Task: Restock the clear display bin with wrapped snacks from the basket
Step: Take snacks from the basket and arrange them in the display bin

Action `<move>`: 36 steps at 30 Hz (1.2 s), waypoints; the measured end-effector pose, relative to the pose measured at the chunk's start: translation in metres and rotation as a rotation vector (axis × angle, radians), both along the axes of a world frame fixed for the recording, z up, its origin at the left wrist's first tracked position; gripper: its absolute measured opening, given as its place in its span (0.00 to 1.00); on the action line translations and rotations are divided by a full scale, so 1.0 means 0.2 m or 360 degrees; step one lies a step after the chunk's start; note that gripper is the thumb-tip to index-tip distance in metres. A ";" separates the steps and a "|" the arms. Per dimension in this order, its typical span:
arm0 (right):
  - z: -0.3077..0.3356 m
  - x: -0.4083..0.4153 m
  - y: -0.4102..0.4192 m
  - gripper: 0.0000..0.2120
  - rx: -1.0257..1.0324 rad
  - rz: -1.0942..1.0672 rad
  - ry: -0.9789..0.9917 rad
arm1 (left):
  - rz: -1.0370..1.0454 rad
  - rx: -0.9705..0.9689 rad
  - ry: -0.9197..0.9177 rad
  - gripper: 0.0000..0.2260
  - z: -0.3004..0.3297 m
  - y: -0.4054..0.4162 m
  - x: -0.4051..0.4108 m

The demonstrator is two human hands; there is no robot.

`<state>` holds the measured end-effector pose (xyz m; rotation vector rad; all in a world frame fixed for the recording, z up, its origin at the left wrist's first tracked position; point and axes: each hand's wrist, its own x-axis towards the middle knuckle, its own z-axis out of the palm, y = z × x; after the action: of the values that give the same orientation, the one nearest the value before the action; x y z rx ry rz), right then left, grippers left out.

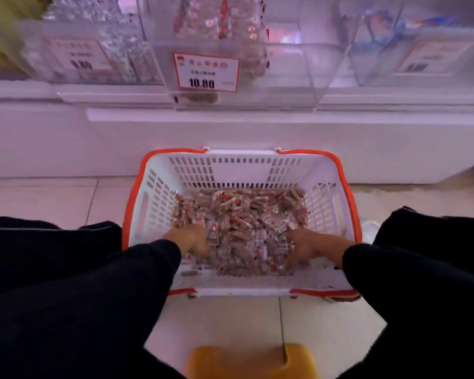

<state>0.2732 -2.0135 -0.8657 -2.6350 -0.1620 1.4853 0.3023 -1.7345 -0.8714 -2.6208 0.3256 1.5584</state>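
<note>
White plastic basket (241, 170), orange rim, sits on the tiled floor (39, 198) at centre frame, directly below the clear bin (279, 77) at 12 o'clock. Judgement: parked there so each load travels straight up, a short lift.

Snacks (238, 222): small clear wrappers with red marks, brownish contents, heaped in the basket bottom. Heap runs from the far wall toward 6 o'clock; a bare strip of basket floor shows along the near wall.

Left hand (190, 239): inside the basket, at 9 o'clock of the heap, fingers buried in the wrappers.
Right hand (311, 246): inside the basket, at 3 o'clock of the heap, fingers likewise down among the wrappers.
Hands apart, heap between them. Cannot tell whether either has closed on anything; fingertips hidden. Judgement: they flank the pile to scoop a double handful, quicker than picking singly.

Bin: tilted front carries a price tag (206, 72) reading 10.80. A column of similar red-marked packets shows behind the tag at 12 o'clock; the compartment to the tag's 3 o'clock looks mostly empty. Judgement: restock far from finished, basket well stocked.

Neighbour bins at 10 and 2 o'clock, blurred. Dark sleeves and trouser legs at 8 and 4 o'clock; person seems crouched astride the basket. Yellow object (252, 361) at 6 o'clock, unidentified.

Risk: loose wrappers slipping out during the lift.
</note>
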 end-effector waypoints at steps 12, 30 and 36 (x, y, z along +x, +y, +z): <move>-0.48 -0.05 0.03 0.22 0.0017 -0.0876 -0.0162 | 0.0851 0.0029 0.0081 0.35 -0.51 0.06 -0.15; -0.53 -0.01 0.10 0.07 0.0299 -0.1067 0.0179 | 0.1828 -0.0591 -0.0170 0.24 -0.63 0.03 -0.15; -0.54 -0.03 0.07 0.09 0.0591 -0.1389 0.0330 | 0.1902 -0.0534 -0.0002 0.21 -0.60 0.04 -0.15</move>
<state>0.2672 -1.9996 -0.9729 -1.8381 0.5913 1.2216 0.2726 -1.7265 -0.9909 -3.2496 -1.3338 1.7819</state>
